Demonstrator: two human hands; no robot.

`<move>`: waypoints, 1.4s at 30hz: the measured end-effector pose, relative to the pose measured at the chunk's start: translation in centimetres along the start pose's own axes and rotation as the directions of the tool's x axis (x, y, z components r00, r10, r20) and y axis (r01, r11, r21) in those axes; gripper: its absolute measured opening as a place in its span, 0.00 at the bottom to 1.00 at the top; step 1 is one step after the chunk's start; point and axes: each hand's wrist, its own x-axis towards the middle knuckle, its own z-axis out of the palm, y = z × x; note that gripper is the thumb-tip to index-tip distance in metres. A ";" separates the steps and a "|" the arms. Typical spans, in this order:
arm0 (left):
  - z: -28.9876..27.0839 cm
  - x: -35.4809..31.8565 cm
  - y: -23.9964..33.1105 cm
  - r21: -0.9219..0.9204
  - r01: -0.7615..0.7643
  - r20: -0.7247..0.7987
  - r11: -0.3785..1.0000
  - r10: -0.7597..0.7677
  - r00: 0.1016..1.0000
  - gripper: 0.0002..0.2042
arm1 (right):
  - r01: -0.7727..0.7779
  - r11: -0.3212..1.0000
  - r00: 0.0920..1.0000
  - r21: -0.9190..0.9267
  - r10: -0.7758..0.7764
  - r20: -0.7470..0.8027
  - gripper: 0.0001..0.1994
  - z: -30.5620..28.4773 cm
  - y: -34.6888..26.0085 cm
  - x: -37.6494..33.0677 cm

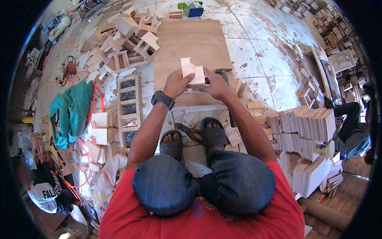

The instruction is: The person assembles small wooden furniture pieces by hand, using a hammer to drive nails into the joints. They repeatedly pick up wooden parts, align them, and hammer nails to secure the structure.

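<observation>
Head view: pale flat notched wooden piece (192, 75) above brown rectangular wooden surface (193, 42), gripped between left hand (177, 84), thumb on its face, and right hand (217, 86) at its right edge; long axis roughly fore-aft, neither hand clearly nearer

Wooden piece (191, 72): there it is, pale and flat-faced, broad side toward you.
Cut-out: a curved bite at its upper right, leaving the upper left standing taller.
Marks: small dark ones, low on the right.
Place: gripped between your hands (178, 84), over the wooden board (191, 40).
</observation>
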 end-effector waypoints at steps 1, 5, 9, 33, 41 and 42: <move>0.0 0.0 0.1 -0.002 -0.001 0.010 1.000 0.001 1.000 0.13 | -0.006 1.000 1.000 0.005 0.006 -0.008 0.42 -0.1 -0.1 0.0; -0.1 -0.3 0.6 -0.089 0.053 0.029 0.995 -0.051 0.998 0.14 | -0.059 0.998 0.998 0.012 0.059 -0.001 0.39 0.0 0.1 0.1; -0.2 -0.5 0.7 -0.136 0.093 0.069 0.986 -0.084 0.994 0.15 | -0.016 1.000 0.999 -0.022 0.015 -0.028 0.38 0.6 1.2 0.2; -0.8 0.1 0.1 -0.134 0.099 0.081 0.986 -0.088 0.993 0.14 | -0.008 1.000 0.999 -0.025 0.007 -0.035 0.40 0.6 1.5 0.2; -0.7 0.1 0.2 -0.097 0.104 0.071 0.990 -0.097 0.993 0.14 | 0.030 0.999 0.999 0.037 -0.028 -0.045 0.40 0.7 1.6 0.3; -0.8 0.1 0.3 -0.084 0.113 0.068 0.990 -0.107 0.992 0.14 | 0.025 0.999 0.999 0.045 -0.023 -0.039 0.40 0.7 1.6 0.2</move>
